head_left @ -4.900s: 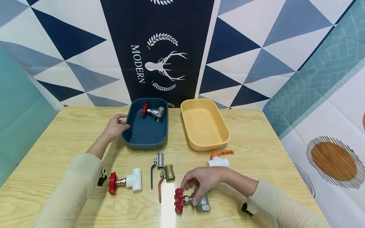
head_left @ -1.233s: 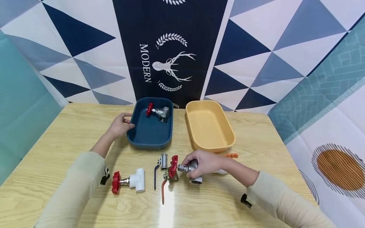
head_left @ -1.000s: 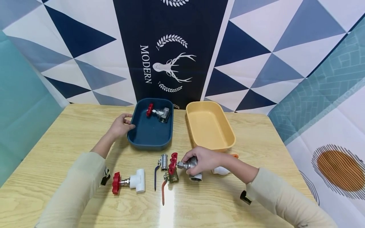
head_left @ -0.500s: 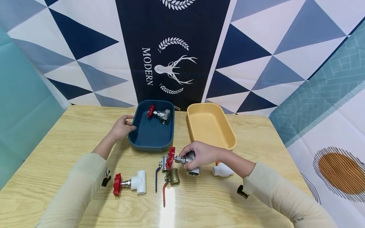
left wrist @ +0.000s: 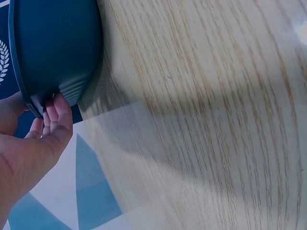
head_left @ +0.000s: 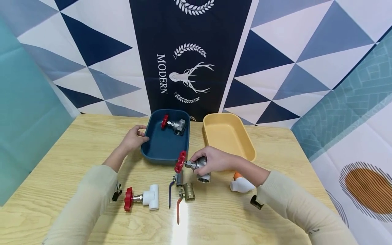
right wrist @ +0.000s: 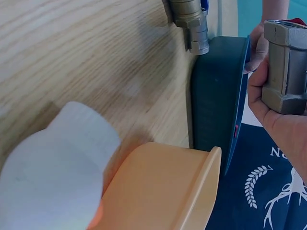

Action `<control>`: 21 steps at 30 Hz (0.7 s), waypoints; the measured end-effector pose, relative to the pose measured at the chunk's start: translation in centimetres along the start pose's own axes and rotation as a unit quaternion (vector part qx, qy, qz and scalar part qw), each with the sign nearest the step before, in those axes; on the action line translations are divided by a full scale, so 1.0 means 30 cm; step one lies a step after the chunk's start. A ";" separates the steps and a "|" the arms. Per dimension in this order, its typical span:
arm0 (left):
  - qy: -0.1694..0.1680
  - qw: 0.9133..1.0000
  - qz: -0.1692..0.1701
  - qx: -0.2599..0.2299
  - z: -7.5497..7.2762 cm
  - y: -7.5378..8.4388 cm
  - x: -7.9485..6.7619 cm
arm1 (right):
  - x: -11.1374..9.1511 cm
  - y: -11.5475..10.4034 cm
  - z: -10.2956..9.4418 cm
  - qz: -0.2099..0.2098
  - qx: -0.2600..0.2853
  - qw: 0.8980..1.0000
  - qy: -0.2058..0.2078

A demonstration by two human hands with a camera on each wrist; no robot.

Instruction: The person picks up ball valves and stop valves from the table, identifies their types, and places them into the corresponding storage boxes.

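My right hand (head_left: 215,159) grips a metal valve (head_left: 199,166) by its body, raised above the table, its red handwheel pointing left. In the right wrist view the grey body of this valve (right wrist: 285,67) sits between thumb and fingers. My left hand (head_left: 134,139) holds the left side of a dark blue bin (head_left: 160,149), thumb over the rim. Fingers (left wrist: 60,112) press the outside of its wall in the left wrist view. Inside the bin, near its back, lies another metal valve (head_left: 177,126) with a red handwheel.
A yellow bin (head_left: 225,136) stands right of the blue one. On the table lie a blue-levered ball valve (head_left: 179,180), a brass ball valve (head_left: 189,191) with a red lever, a white red-wheeled valve (head_left: 150,197) and a white orange-handled valve (head_left: 242,184), partly behind my right forearm.
My right hand has lifted the metal valve from the front of the table and carried it back and left toward the blue bin. My left hand stays at the bin's side.
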State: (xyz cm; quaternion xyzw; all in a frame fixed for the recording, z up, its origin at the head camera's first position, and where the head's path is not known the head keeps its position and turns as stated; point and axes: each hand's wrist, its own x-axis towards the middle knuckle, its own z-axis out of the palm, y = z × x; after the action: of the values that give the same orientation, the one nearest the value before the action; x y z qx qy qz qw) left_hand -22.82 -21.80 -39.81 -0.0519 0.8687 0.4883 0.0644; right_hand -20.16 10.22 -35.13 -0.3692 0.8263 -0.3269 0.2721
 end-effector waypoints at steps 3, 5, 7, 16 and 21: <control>-0.003 1.000 0.001 -0.003 0.000 0.001 0.000 | 0.013 -0.001 -0.003 -0.001 0.002 1.000 0.003; -0.003 1.000 0.001 -0.005 0.000 0.002 0.000 | 0.021 -0.003 -0.005 -0.001 0.001 1.000 0.007; -0.002 1.000 0.002 -0.007 0.000 0.001 0.000 | 0.029 -0.005 -0.007 -0.004 -0.002 1.000 0.013; 0.000 1.000 0.004 -0.010 0.002 -0.002 -0.002 | 0.066 -0.001 -0.013 -0.004 0.016 0.999 0.045; 0.003 1.000 0.000 -0.006 0.004 0.000 -0.004 | 0.087 -0.001 -0.020 0.015 0.026 0.998 0.063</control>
State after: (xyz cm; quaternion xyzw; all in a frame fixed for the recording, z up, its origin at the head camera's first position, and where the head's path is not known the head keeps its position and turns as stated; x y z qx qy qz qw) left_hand -22.70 -21.69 -39.86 -0.0537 0.8658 0.4937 0.0608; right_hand -22.08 8.34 -35.25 -0.3285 0.8384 -0.3669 0.2333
